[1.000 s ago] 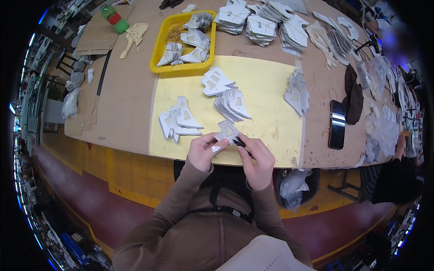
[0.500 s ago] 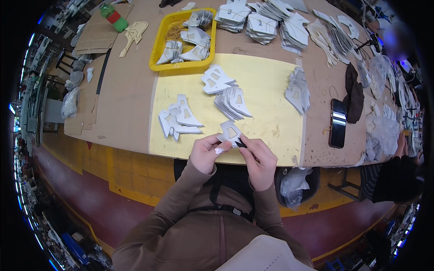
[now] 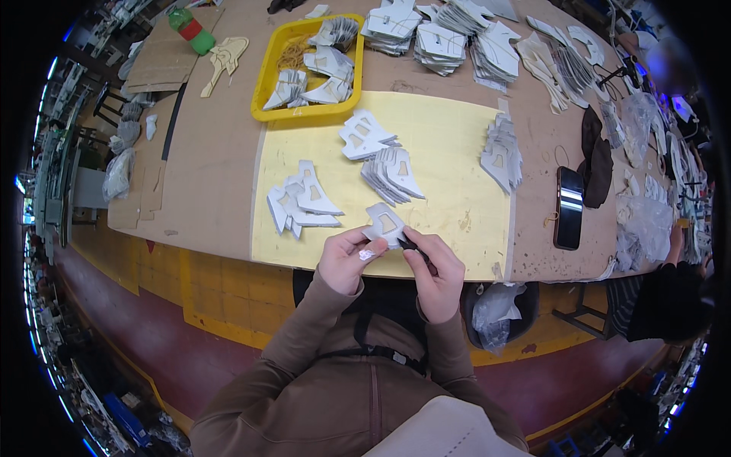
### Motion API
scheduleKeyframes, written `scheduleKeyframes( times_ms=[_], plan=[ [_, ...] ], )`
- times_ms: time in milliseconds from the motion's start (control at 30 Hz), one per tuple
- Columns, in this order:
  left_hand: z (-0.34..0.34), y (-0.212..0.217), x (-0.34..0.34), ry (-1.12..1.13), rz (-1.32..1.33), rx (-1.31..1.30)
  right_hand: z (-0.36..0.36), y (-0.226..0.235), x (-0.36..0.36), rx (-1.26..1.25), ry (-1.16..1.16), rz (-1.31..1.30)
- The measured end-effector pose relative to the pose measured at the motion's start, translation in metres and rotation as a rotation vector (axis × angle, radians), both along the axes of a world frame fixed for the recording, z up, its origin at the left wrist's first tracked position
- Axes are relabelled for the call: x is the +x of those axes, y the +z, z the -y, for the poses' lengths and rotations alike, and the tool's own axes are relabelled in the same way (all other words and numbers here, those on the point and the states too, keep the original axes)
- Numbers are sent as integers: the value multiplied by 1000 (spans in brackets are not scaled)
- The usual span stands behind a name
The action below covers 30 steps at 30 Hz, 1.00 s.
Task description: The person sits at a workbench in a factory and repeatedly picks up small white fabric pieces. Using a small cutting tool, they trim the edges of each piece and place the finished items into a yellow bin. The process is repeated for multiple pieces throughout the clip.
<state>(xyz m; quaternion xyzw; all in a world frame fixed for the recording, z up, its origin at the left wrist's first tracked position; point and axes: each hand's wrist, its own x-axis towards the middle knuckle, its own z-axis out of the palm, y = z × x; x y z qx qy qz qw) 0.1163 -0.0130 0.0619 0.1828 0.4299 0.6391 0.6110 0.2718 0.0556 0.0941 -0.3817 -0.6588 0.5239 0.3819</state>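
The person is holding one white cut piece (image 3: 384, 223) with a small window in it just over the near edge of the counter (image 3: 205, 167), above the yellow mat (image 3: 457, 152). The left hand (image 3: 346, 259) is pinching its lower left edge, fingers closed on it; the right hand (image 3: 435, 268) is curled tight at its right side, gripping the piece together with what looks like a small dark tool, though that is too small to make out.

As a judgement, the work is somewhere in the middle. Three loose stacks of like pieces are lying on the mat: a fanned pile on the left (image 3: 301, 204), a stack just beyond the hands (image 3: 392, 174), and another above it (image 3: 364, 135). A fourth bundle (image 3: 501, 152) is standing at the mat's right edge. Which stacks are finished and which are waiting cannot be told. A yellow tray (image 3: 266, 76) farther back is holding more pieces, and many more stacks (image 3: 449, 34) are lining the far side, so plenty appears left.

The underside of the held piece is hidden by the fingers. A dark phone (image 3: 569, 207) is lying to the right, and another person's dark sleeve (image 3: 666, 301) is cut off at the right rim.
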Motion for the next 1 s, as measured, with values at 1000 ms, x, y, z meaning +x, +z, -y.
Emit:
scheduleKeyframes(
  times_ms=[1000],
  plan=[
    [15,-26,-113,239,-1200,-236,-65,-44,-31,268,-241,351]
  ],
)
